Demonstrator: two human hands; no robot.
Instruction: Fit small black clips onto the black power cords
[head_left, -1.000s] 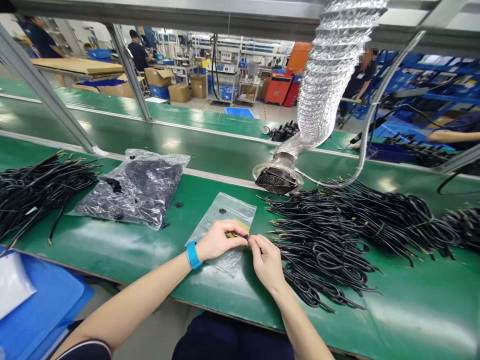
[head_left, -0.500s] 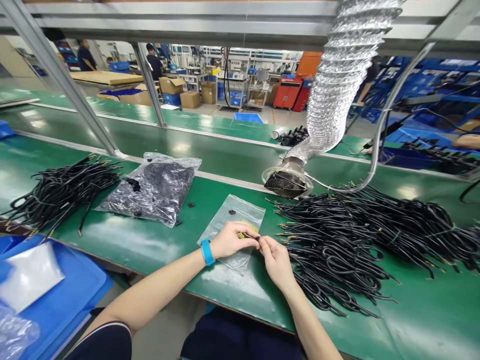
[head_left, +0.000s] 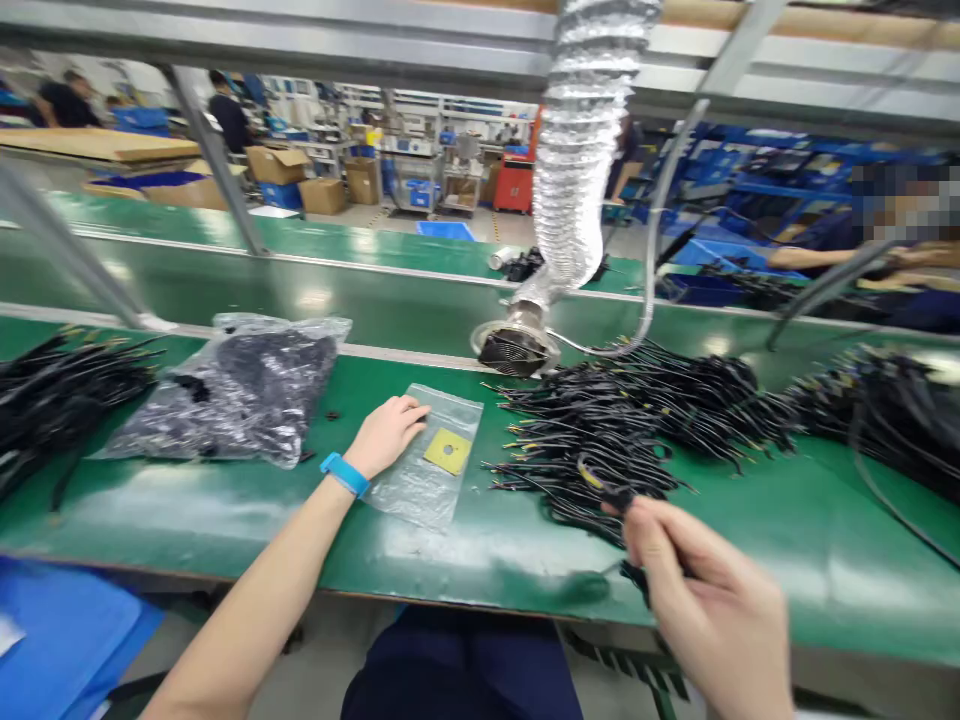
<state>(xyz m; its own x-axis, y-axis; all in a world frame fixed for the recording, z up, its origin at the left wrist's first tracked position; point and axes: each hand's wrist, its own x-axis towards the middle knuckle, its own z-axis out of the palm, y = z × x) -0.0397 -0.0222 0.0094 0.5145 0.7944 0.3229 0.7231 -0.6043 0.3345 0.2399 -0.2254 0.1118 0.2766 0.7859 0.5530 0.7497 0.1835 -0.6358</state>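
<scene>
My right hand (head_left: 709, 590), large and close, pinches a black cable (head_left: 619, 498) near its end. Yellowish wire ends stick out past the fingertips, blurred by motion. My left hand (head_left: 388, 436), with a blue band on the wrist, lies over the upper left of a clear plastic bag (head_left: 405, 500). Its fingers are bent and slightly apart, and whatever is under the fingertips is hidden. On the bag is a yellow square piece (head_left: 448, 452) with a round hole. A small black part (head_left: 332, 415) lies left of this hand.
A clear bag full of black parts (head_left: 232, 390) lies at left, beside a bundle of black cables (head_left: 67, 390). More cable piles (head_left: 622, 410) cover the right side. A fan (head_left: 517, 347) on a foil duct (head_left: 574, 150) stands behind. A co-worker's arm (head_left: 817, 258) shows far right.
My hands have parted: the right moved right and nearer with the cable, the left went to the bag's upper left. The yellow square is uncovered, and the view has turned right.
</scene>
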